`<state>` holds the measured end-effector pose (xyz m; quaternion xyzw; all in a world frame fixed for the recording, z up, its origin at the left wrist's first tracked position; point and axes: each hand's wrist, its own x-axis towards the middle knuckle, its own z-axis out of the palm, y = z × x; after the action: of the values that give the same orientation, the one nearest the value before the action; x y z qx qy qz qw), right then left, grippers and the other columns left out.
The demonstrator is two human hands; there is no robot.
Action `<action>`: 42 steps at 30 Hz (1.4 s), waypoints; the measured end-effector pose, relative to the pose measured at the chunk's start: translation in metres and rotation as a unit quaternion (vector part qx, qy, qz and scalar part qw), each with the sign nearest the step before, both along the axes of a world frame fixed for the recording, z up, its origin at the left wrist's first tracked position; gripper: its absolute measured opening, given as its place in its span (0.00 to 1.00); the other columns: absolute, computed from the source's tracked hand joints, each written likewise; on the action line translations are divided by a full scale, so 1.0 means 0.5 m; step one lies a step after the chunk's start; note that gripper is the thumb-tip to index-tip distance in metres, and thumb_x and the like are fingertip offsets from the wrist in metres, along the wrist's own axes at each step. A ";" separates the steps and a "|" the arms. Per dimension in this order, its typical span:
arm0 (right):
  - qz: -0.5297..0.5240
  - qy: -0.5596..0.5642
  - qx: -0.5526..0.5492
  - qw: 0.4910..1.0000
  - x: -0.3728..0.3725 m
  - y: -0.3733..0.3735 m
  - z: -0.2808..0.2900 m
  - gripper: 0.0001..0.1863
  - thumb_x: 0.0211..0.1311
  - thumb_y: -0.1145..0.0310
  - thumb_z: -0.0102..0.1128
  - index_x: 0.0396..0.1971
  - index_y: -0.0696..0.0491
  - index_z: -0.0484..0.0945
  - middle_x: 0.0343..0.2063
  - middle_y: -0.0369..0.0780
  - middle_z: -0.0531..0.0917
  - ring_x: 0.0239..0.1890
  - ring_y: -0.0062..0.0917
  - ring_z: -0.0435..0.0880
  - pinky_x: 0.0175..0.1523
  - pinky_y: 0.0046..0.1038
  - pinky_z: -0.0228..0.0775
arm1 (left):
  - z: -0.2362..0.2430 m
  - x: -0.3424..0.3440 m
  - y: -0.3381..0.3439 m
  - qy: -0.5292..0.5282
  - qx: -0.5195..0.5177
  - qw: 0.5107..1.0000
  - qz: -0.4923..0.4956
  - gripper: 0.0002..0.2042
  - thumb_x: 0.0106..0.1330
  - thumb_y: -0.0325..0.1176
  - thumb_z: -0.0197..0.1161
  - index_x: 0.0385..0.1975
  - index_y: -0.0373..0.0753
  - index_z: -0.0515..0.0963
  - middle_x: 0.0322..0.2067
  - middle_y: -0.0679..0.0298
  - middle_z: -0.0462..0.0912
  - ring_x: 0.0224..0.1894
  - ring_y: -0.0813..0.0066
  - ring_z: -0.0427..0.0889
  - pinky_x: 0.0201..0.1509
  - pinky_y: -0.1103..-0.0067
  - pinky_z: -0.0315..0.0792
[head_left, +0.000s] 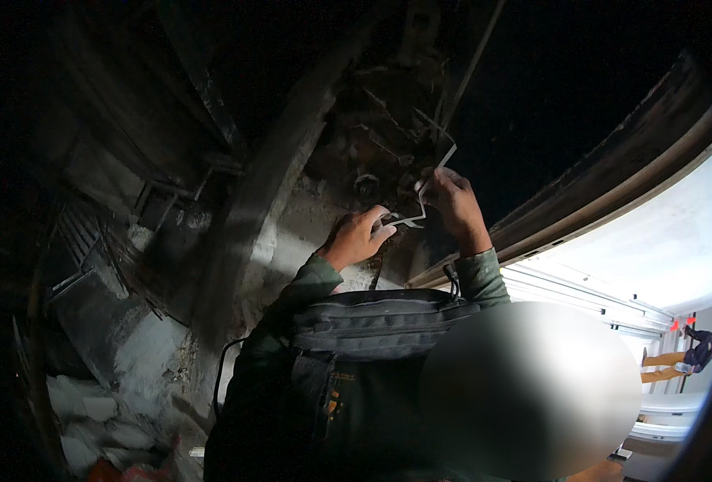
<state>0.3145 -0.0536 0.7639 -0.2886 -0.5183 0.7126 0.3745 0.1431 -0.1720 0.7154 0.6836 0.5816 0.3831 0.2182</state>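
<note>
A thin, pale strip (447, 156), bent in a zigzag, runs between my hands; its material is hard to tell in this light. My left hand (357, 236) pinches its lower end between thumb and fingers. Slightly higher and to the right, my right hand (459, 207) grips the strip partway along, fingers closed round it. Above that hand, the free end bends up and left over a dark, rough hollow. Behind the strip, a round pipe-like opening (365, 186) shows in the broken surface.
A grey beam (271, 189) slants along the left. Pale rubble (103, 414) lies at the lower left. On the right a long dark rail (597, 213) borders a bright room, where another person (697, 353) appears. A black bag (380, 317) sits against my chest.
</note>
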 end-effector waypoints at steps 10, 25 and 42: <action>0.042 0.134 0.035 0.989 0.041 -0.045 -0.023 0.30 0.55 0.57 0.54 0.52 0.60 0.61 0.37 0.42 0.77 0.39 0.24 0.75 0.43 0.28 0.70 | 0.045 -0.008 0.029 -0.354 -0.166 0.917 -0.082 0.10 0.61 0.35 0.52 0.38 0.37 0.69 0.21 0.71 0.71 0.17 0.88 0.64 0.18 0.87 0.59; -0.216 0.016 0.096 0.971 0.044 -0.081 -0.039 0.09 0.56 0.68 0.54 0.30 0.59 0.75 0.24 0.34 0.77 0.28 0.15 0.73 0.35 0.20 0.67 | 0.029 0.095 0.069 -0.442 -0.177 0.871 -0.122 0.28 0.66 0.33 0.41 0.61 0.38 0.34 0.50 0.53 0.62 0.33 0.73 0.73 0.24 0.80 0.72; -0.300 -0.104 0.193 0.928 -0.009 -0.039 -0.046 0.08 0.56 0.69 0.50 0.26 0.59 0.74 0.21 0.36 0.76 0.26 0.15 0.73 0.31 0.20 0.67 | 0.037 0.062 0.087 -0.503 -0.134 0.821 -0.234 0.25 0.66 0.29 0.40 0.62 0.40 0.42 0.40 0.64 0.69 0.32 0.84 0.67 0.36 0.84 0.65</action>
<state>0.3099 -0.0733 0.7408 -0.4255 -0.5713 0.4185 0.5634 0.1743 -0.1285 0.7341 0.4756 0.2592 0.5294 0.6529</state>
